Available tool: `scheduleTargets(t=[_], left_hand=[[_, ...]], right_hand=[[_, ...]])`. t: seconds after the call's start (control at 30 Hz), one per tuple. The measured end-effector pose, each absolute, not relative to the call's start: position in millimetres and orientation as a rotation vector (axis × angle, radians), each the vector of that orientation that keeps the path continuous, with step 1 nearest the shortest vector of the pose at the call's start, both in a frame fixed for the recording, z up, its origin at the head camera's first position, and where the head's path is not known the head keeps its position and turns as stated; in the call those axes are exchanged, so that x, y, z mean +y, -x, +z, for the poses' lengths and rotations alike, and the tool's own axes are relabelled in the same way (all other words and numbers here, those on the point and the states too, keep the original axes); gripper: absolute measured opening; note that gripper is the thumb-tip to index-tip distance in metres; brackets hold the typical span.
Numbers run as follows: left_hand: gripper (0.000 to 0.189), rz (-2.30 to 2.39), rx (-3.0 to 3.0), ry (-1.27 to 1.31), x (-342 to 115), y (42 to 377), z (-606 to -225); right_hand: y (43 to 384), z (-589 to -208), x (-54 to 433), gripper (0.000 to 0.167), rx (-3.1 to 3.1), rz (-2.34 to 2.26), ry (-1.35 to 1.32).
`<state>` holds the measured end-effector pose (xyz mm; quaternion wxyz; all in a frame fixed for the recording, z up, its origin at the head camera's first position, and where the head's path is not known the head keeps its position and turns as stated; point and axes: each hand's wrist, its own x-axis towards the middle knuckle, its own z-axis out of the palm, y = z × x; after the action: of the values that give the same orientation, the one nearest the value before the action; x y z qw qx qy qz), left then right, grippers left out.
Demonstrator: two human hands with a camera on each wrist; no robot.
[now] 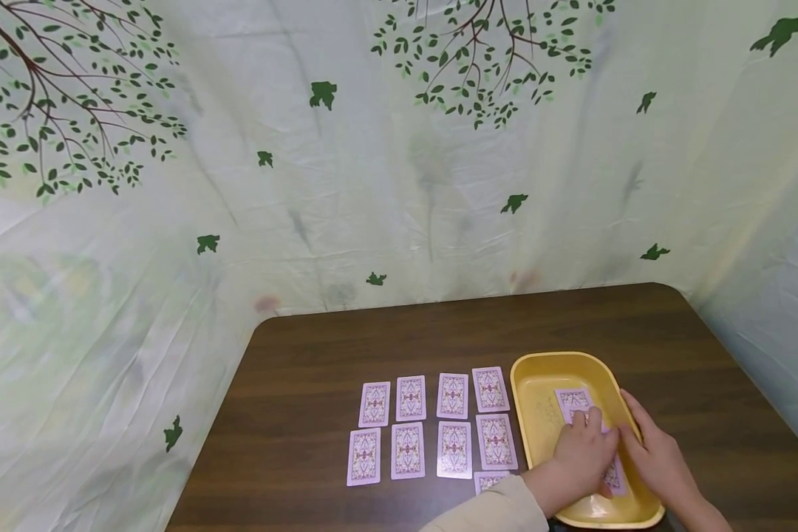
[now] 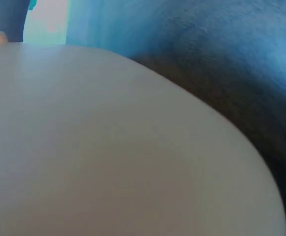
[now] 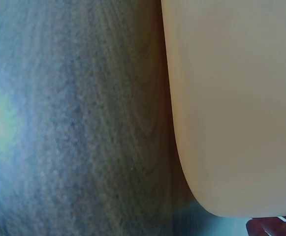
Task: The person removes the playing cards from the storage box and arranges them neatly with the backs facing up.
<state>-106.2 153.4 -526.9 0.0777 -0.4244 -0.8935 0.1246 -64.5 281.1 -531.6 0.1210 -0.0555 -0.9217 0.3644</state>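
A yellow tray (image 1: 530, 414) stands on the right part of the table. Inside it, pink-and-white patterned playing cards (image 1: 574, 399) lie face down, partly hidden by the hands. My left hand (image 1: 577, 454) reaches over the tray's near-left rim, its fingers bent onto the cards and its thumb low beside them. From the right, my right hand (image 1: 661, 459) holds the tray's right rim, thumb side over the inside and fingers along the outside. Large pale curved surfaces fill much of both wrist views; a few fingers (image 3: 273, 227) show at the right wrist view's lower corner.
Left of the tray, several matching face-down cards (image 1: 408, 449) lie in two rows on the dark wooden table (image 1: 292, 414). One more card (image 1: 488, 481) shows partly behind the left sleeve (image 1: 499, 510). A leaf-printed white cloth (image 1: 372, 207) hangs behind the table.
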Motion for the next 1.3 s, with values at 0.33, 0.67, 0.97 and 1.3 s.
scheduleTargets(t=[0.33,0.67,0.97,1.3], left_hand=[[0.077,0.48,-2.581,1.293,150,105,-527],[0.074,0.281,-2.741,1.37,142,112,-515],[0.078,0.239,-2.757,1.39,134,115,-508],[0.074,0.109,-2.645,1.475,95,112,-461]], right_hand=[[64,-533,281,0.048,-2.67,1.062,0.13],[65,-531,282,0.049,-2.727,1.089,0.175],[65,-531,280,0.049,-2.696,1.073,0.169],[65,-530,282,0.05,-2.694,1.094,0.159]])
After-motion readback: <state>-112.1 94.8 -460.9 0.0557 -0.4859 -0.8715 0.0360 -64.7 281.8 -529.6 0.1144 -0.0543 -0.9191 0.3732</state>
